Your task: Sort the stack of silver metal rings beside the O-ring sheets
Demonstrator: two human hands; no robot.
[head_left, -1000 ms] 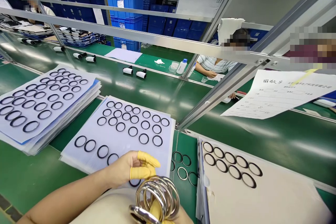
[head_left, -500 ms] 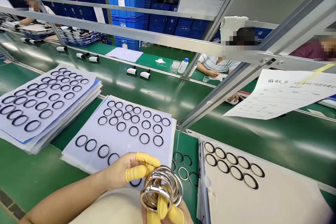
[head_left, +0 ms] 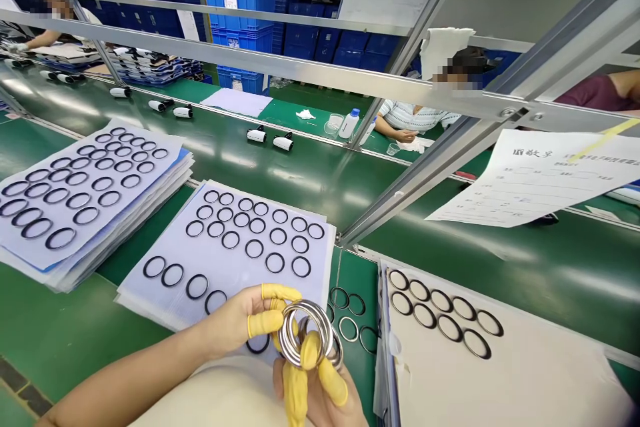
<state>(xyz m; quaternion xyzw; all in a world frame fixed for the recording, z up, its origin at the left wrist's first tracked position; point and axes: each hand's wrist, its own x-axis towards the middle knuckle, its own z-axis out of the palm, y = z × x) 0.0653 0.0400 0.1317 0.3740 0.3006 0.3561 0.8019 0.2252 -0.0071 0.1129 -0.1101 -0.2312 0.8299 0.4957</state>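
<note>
Both my hands wear yellow finger cots. My right hand (head_left: pixel 315 390) rises from the bottom edge, its fingers closed round a bunch of shiny metal rings (head_left: pixel 306 335). My left hand (head_left: pixel 250 321) reaches in from the lower left and pinches the near side of that same bunch with thumb and forefinger. The hands hover over the front edge of a white sheet (head_left: pixel 235 280) carrying rows of black rings. Several loose rings (head_left: pixel 354 320) lie on the green belt just to the right of the hands.
A stack of ring sheets (head_left: pixel 85 193) lies at the left, a cream sheet (head_left: pixel 500 373) with one row of black rings at the right. A slanted aluminium frame bar (head_left: pixel 430 167) and hanging paper form (head_left: pixel 540 177) stand beyond. White cylindrical parts (head_left: pixel 270 139) ride the far belt; other people work opposite.
My right hand has lifted the bunch of metal rings up from the bottom edge towards my left hand. My left thumb and forefinger have closed on the bunch.
</note>
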